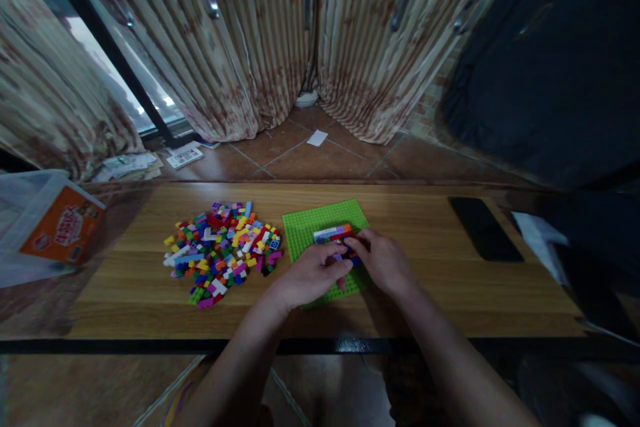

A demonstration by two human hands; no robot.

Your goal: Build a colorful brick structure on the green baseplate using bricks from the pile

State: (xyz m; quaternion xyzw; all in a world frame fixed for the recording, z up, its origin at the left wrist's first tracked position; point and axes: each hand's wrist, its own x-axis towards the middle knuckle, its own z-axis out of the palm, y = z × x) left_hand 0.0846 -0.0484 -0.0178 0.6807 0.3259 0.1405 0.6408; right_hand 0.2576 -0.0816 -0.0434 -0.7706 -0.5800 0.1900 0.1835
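Observation:
A green studded baseplate [305, 221] lies on the wooden table. On it stands a small build of toy bricks [333, 232], with white, light blue, red, orange and dark blue parts showing. My left hand [314, 273] reaches in from the left, its thumb and fingers closed about the near side of the build, where a purple brick shows. From the right, my right hand [384, 257] has its fingers bent and pressed against the dark blue bricks at the build's right end. The fingers hide part of the bricks between them.
Left of the baseplate spreads a heap of loose coloured bricks [220, 253]. A clear plastic bin [30, 193] with an orange label stands at the far left. A black phone [485, 229] lies on the table's right side, near white paper [537, 243]. Curtains hang beyond the table.

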